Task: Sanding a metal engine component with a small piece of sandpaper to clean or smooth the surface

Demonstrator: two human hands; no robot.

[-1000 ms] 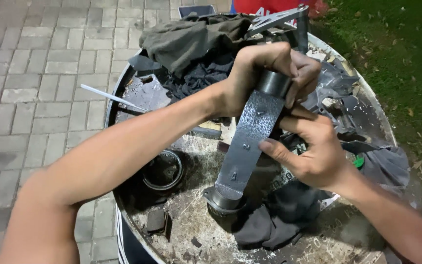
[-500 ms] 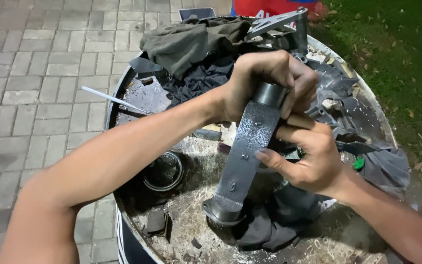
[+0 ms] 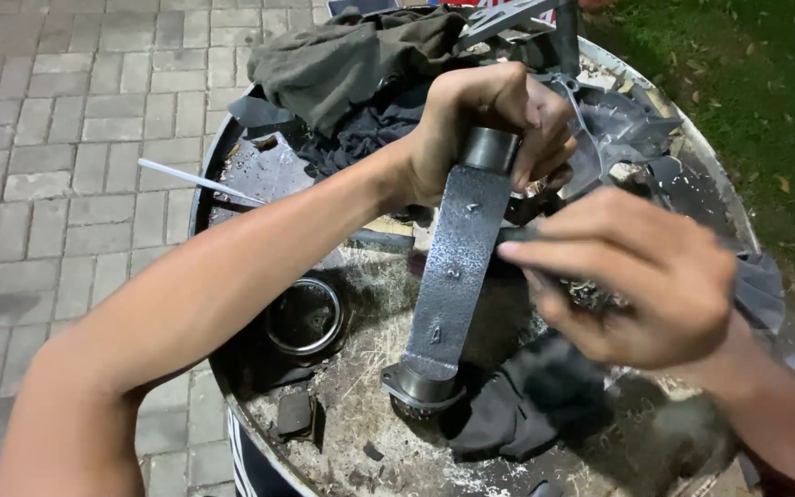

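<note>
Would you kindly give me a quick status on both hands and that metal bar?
Left hand gripping top of grey metal bar, held upright on drum top. Right hand against bar's edge. Dark rag beside the base.

Outdoor makeshift workshop: rusty round steel drum top (image 3: 342,433) as bench, littered with dark oily rags (image 3: 351,64), on grey brick paving (image 3: 66,138) beside grass (image 3: 766,83).
</note>
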